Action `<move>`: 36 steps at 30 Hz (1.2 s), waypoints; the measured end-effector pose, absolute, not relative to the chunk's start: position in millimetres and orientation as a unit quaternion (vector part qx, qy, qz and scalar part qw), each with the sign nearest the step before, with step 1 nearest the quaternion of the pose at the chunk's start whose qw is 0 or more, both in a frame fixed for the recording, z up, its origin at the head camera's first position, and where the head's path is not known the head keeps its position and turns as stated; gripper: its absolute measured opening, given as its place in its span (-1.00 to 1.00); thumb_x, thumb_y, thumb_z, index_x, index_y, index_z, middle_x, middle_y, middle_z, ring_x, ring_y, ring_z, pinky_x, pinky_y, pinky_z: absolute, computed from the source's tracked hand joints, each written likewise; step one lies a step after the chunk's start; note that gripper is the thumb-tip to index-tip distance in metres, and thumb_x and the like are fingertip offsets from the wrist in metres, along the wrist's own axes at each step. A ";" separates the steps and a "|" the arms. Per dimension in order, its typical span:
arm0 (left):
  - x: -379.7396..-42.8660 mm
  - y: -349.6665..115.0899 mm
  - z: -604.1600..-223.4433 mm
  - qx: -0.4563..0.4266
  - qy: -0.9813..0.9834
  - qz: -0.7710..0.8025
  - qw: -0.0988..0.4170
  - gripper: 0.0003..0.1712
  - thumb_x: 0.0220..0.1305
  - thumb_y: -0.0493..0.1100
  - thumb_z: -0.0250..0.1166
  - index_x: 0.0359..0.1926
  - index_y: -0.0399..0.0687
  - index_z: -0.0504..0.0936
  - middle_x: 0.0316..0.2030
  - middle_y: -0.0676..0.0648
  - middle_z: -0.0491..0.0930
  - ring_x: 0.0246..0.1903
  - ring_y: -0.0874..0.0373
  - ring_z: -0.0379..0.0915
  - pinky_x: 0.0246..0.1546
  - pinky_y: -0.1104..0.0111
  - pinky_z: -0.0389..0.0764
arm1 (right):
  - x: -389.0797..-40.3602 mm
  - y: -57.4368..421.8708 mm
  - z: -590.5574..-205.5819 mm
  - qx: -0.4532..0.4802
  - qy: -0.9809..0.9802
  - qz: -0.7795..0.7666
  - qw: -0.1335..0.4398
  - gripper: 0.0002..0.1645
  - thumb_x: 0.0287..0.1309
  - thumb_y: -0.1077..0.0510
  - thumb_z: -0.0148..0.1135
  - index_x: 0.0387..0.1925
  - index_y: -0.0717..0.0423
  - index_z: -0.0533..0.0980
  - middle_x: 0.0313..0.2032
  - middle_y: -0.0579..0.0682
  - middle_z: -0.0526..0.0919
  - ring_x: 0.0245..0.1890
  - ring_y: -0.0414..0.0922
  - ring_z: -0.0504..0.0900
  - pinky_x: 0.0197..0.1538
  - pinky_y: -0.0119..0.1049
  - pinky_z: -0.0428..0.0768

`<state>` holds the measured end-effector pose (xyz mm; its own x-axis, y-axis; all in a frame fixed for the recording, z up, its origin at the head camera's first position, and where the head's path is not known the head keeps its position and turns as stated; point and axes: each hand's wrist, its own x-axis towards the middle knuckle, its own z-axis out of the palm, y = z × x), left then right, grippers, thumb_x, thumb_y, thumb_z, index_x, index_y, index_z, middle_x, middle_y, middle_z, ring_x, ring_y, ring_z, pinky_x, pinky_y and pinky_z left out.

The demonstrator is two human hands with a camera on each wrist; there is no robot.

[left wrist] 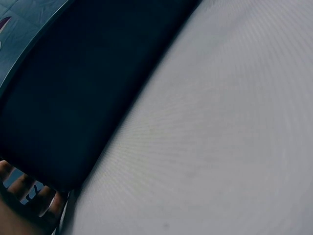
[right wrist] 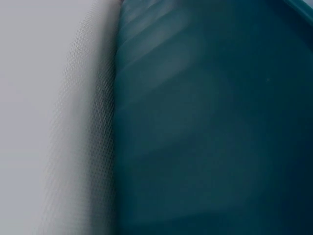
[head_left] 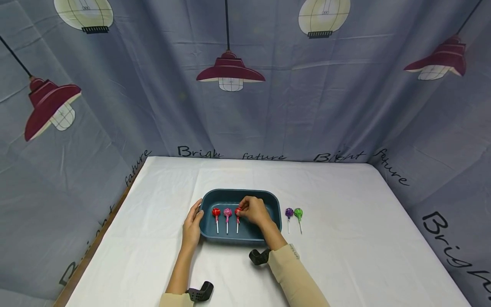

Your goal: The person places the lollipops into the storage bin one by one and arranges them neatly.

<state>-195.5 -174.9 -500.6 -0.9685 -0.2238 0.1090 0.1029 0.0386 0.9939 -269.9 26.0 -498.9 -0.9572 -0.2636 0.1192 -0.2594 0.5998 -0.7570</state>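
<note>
A dark teal tray (head_left: 241, 241) lies on the white table. Inside it stand three lollipops in a row, sticks toward me: a red lollipop (head_left: 216, 212) at left, a pink lollipop (head_left: 228, 212) in the middle, another red lollipop (head_left: 238, 219) at right. My right hand (head_left: 254, 210) reaches over the tray and pinches that right-hand red one by its head. With my left hand (head_left: 193, 224) I hold the tray's left end; its fingers (left wrist: 45, 198) lie along the outside in the left wrist view. Only the tray's wall (right wrist: 195, 122) fills the right wrist view's right side.
On the cloth right of the tray lie a purple lollipop (head_left: 289, 212) and a green lollipop (head_left: 298, 213), side by side. White cloth (head_left: 345, 256) covers the table. A grey-blue curtain (head_left: 268, 115) printed with lamps hangs behind and at both sides.
</note>
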 end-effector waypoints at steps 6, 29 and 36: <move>-206.5 -181.7 -522.7 0.042 -0.700 -0.703 0.119 -0.54 0.37 -0.31 -0.01 0.28 -0.19 0.32 0.23 -0.20 0.32 0.23 0.01 0.18 -0.01 0.57 0.25 | -271.1 28.1 -504.6 -0.169 0.887 -0.429 -0.013 -0.78 -0.18 0.26 0.47 -0.48 0.18 0.55 -0.55 -0.06 0.60 -0.54 -0.23 0.54 -0.40 -0.34 0.53; -208.0 -179.4 -531.8 0.045 -0.720 -0.679 0.136 -0.55 0.37 -0.24 0.01 0.27 -0.12 0.35 0.22 -0.16 0.34 0.23 0.00 0.18 0.17 0.16 0.19 | -260.2 44.3 -480.9 -0.139 0.865 -0.477 -0.068 -0.76 -0.07 0.22 0.41 -0.29 0.17 0.60 -0.31 0.03 0.67 -0.30 -0.09 0.65 -0.22 -0.29 0.58; -208.7 -179.5 -530.8 0.034 -0.713 -0.685 0.143 -0.55 0.37 -0.26 0.00 0.27 -0.15 0.34 0.22 -0.19 0.34 0.22 -0.01 0.19 0.08 0.43 0.24 | -257.0 70.4 -453.8 -0.117 0.839 -0.520 -0.108 -0.78 0.02 0.18 0.35 -0.25 0.15 0.60 -0.28 0.02 0.67 -0.26 -0.10 0.64 -0.20 -0.32 0.57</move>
<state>-208.7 -179.5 -530.8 -0.9566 -0.2455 0.1571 0.1471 0.0588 0.9874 -257.0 70.4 -453.8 -0.9492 -0.0839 0.3032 -0.3088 0.4321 -0.8473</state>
